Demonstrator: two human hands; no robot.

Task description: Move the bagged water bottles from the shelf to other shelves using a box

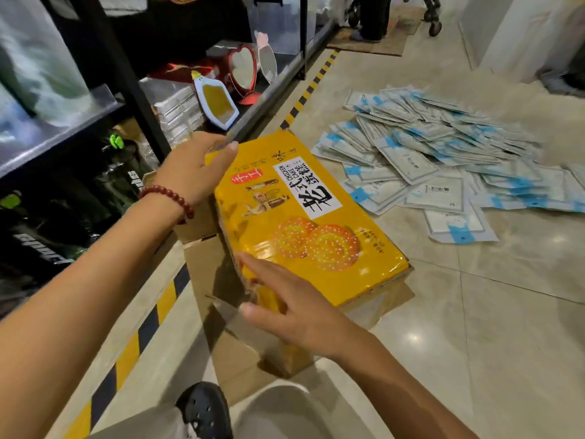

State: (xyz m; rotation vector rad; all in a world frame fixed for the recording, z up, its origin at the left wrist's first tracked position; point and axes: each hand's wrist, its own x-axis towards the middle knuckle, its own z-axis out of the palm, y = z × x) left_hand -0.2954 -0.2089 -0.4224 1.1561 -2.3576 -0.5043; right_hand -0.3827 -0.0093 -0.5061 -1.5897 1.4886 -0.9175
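A yellow cardboard box (304, 223) printed with cakes and "CHICKEN CAKE" lies on the floor beside the black shelf unit, its brown flaps spread open toward me. My left hand (196, 172), with a red bead bracelet at the wrist, rests with relaxed fingers against the box's far left edge. My right hand (294, 308) lies flat with straight fingers on the box's near yellow side. Dark bagged water bottles (60, 226) with green caps sit on the lowest shelf at the left, partly hidden behind my left arm.
A pile of several white and blue flat packets (443, 160) covers the floor at the right. Mirrors, one red and heart-shaped (243, 74), stand on the bottom shelf further along. Yellow-black hazard tape (142, 327) runs along the shelf base. My black shoe (205, 410) is at the bottom.
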